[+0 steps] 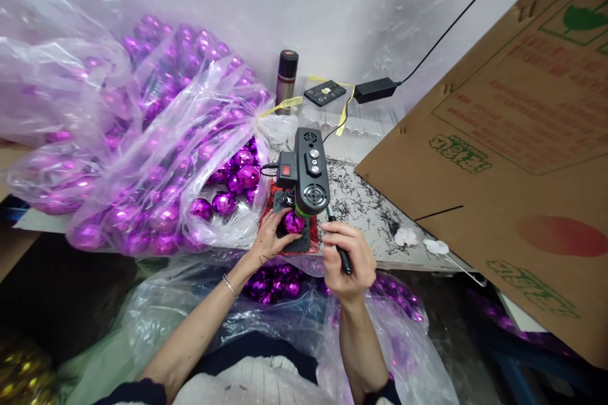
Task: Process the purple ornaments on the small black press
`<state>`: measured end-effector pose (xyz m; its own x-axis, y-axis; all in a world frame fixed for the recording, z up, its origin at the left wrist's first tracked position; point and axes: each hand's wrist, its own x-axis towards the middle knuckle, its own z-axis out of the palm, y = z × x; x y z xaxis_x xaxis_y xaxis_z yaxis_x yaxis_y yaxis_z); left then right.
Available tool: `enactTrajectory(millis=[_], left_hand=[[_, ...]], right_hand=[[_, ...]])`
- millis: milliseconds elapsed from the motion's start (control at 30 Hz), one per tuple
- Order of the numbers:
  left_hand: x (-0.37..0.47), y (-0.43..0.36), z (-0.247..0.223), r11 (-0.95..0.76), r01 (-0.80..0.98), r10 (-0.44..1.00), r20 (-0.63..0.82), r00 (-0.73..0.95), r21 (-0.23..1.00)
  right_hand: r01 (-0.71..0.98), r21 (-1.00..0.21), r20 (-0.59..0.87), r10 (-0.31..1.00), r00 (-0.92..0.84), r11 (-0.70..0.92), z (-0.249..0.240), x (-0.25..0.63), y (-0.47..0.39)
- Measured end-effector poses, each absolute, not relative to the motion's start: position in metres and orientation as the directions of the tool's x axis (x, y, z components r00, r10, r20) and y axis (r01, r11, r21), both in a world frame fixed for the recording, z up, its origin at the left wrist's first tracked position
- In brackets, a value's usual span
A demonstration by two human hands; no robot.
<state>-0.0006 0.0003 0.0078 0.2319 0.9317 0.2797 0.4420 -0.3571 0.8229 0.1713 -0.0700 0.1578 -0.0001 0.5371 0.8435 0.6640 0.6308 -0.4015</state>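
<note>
My left hand [273, 234] is closed around a shiny purple faceted ball [294, 222], thumb and fingers on either side of it. The ball sits under the head of a small black bench press machine [311, 168] with a red switch. Wrapped round the black grip of the machine's lever [344, 259] is my right hand [349, 256]. A clear plastic bag [161, 133] full of similar purple balls lies open to the left, with several loose balls [224, 202] at its mouth. The underside of the machine's head, where it meets the ball, is hidden.
A large cardboard box [503, 183] leans in at the right. Behind the machine stand a dark bottle [287, 79], a black phone-like slab [325, 93] and a power adapter [377, 90] with its cable. Small black scraps litter the white table [365, 202]. Another bag of purple balls [394, 316] hangs below the table edge.
</note>
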Motion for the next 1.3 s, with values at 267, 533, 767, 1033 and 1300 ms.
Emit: enactTrajectory(millis=[267,533,767,1033,1300], left_hand=[[0.001,0.001,-0.001,-0.387,0.483,0.921,0.307,0.240,0.785],[0.002,0.000,-0.002,-0.389,0.482,0.920,0.308,0.241,0.785],[0.001,0.001,-0.005,-0.411,0.457,0.910,0.327,0.254,0.789],[0.003,0.000,-0.002,-0.409,0.478,0.912,0.331,0.242,0.778],[0.003,0.002,-0.001,-0.428,0.469,0.903,0.349,0.249,0.773]], right_hand=[[0.635,-0.385,0.901,0.423,0.101,0.669,0.120,0.153,-0.051],[0.652,-0.405,0.902,0.395,0.172,0.641,0.091,0.151,-0.051],[0.636,-0.415,0.897,0.411,0.164,0.651,0.089,0.152,-0.052],[0.606,-0.427,0.896,0.401,0.188,0.671,0.089,0.149,-0.050],[0.548,-0.469,0.877,0.439,0.194,0.693,0.075,0.152,-0.050]])
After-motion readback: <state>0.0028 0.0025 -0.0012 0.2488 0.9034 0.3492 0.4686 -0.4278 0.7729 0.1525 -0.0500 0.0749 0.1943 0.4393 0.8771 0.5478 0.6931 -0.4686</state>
